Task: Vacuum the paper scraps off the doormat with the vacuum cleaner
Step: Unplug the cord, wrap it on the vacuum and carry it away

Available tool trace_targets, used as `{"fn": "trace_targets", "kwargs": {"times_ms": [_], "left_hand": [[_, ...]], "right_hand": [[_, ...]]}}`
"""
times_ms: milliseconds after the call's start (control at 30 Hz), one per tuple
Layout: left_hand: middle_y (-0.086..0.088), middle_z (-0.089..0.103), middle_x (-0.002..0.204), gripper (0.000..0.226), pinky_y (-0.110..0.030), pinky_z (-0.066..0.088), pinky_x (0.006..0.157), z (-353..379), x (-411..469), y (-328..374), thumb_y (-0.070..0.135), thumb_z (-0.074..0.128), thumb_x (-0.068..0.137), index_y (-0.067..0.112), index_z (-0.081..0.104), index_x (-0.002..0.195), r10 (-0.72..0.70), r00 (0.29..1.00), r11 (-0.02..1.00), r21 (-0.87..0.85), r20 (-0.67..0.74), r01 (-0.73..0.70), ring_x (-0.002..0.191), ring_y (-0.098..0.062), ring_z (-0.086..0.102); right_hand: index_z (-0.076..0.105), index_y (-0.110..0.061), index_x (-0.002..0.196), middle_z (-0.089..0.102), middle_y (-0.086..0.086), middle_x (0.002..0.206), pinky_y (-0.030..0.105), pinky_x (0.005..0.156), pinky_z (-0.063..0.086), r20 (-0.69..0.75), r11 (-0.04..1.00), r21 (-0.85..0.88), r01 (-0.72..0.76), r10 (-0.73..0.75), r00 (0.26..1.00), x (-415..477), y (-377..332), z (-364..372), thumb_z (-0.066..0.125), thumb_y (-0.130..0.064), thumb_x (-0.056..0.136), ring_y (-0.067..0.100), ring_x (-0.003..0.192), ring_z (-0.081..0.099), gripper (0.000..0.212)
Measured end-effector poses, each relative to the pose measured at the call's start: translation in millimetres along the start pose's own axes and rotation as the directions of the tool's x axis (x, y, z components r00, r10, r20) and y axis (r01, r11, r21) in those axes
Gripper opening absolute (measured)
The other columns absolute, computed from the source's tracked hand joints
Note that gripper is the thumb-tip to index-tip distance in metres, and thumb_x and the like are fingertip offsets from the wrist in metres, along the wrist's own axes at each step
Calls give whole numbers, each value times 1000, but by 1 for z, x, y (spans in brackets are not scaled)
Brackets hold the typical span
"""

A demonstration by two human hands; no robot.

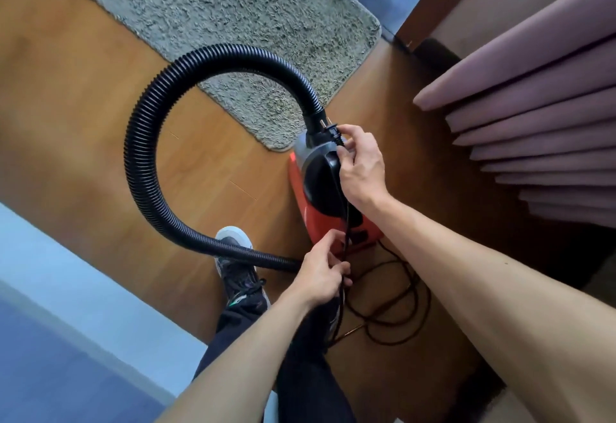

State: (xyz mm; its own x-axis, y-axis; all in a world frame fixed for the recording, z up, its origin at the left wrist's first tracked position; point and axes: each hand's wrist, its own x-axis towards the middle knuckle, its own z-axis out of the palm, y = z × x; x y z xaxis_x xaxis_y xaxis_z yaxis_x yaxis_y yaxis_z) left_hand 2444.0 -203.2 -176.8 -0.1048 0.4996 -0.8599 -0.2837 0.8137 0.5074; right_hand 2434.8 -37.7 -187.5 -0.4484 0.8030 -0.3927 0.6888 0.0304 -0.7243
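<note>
Looking down past my dark trouser leg and shoe (235, 269), nearest me is the left hand (321, 276), pinched closed on the black power cord (346, 222) just below the vacuum's rear end; more cord lies looped on the wood floor (83, 105) beside it. Cord runs taut up along the vacuum cleaner (325, 189), red and black body, to the right hand (361, 162), which grips the plug (328, 130) with thumb and fingers closed, prongs pointing away from me. So both hands hold cord, not hose or handle. Vacuum's long axis runs away from me, its front end touching or just short of the near corner of the doormat (233, 22), can't tell which. Black ribbed hose (146, 142) leaves the front, arcs over the mat corner, loops left and comes back under my left hand; nozzle end hidden. Doormat lies ahead and left of both hands, long axis slanting away to the left; right hand is nearer it. Paper scraps: none I can pick out on the shaggy pile. Judging it unplugged, suction not yet started. Curtain (533, 105) folds far right.
</note>
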Motion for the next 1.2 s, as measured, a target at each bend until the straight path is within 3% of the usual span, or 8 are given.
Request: {"fn": "trace_targets", "kwargs": {"times_ms": [100,233,400,567,700,933,1067,1200], "left_hand": [[-4,58,81,42,-19,44,43,2,15,-3,-2,48,97,38,49,110,-1,1000,999,41,-27,3,65,-13,67],[4,61,85,25,-12,48,56,4,24,-5,-3,50,96,21,57,97,36,997,996,82,-74,-30,68,-12,62],[2,70,87,18,-14,44,68,-3,35,-8,5,59,93,20,69,90,8,992,993,120,-128,8,85,-12,64],[5,70,99,13,-7,41,70,-14,39,-18,14,64,94,19,74,101,12,989,973,228,-148,23,92,-9,60],[1,71,112,24,-24,47,93,-28,36,-25,18,68,92,17,70,115,27,990,945,327,-136,19,106,-15,62],[2,66,95,23,-24,43,83,-66,24,-45,28,67,92,17,65,112,-59,977,915,381,-204,135,94,-17,61],[6,63,77,11,-24,43,77,-97,10,-70,27,65,92,18,68,86,-223,903,921,224,-368,319,84,-18,61],[-7,67,83,13,-32,53,82,-136,-3,-98,30,65,87,18,65,83,-430,695,860,-27,-575,510,90,-31,67]], "right_hand": [[62,-23,121,49,2,99,42,91,48,-21,1000,-15,-5,5,1000,8,7,9,52,-9,94,26,99,55,32],[61,-25,121,47,0,100,42,96,48,1,1000,9,-29,29,1000,13,13,20,50,-10,96,24,98,56,31],[60,-26,121,46,2,104,38,97,47,-8,997,35,-62,62,998,12,16,29,49,-12,96,18,97,55,30],[62,-26,117,42,2,108,38,102,45,-23,997,43,-62,63,998,10,21,35,50,-13,93,20,108,53,30],[62,-27,115,41,2,109,39,99,46,-43,997,25,-73,74,996,8,20,38,47,-16,93,22,107,53,29],[62,-23,115,42,1,108,36,95,47,-104,995,-69,-68,61,993,3,16,43,46,-19,90,21,104,53,30],[60,-23,119,42,1,107,39,94,48,-139,992,-108,-65,50,989,2,20,46,46,-24,91,22,100,55,32],[58,-26,132,45,7,106,36,91,48,-142,982,-188,-26,-1,990,-4,28,49,45,-30,99,23,94,56,37]]}}
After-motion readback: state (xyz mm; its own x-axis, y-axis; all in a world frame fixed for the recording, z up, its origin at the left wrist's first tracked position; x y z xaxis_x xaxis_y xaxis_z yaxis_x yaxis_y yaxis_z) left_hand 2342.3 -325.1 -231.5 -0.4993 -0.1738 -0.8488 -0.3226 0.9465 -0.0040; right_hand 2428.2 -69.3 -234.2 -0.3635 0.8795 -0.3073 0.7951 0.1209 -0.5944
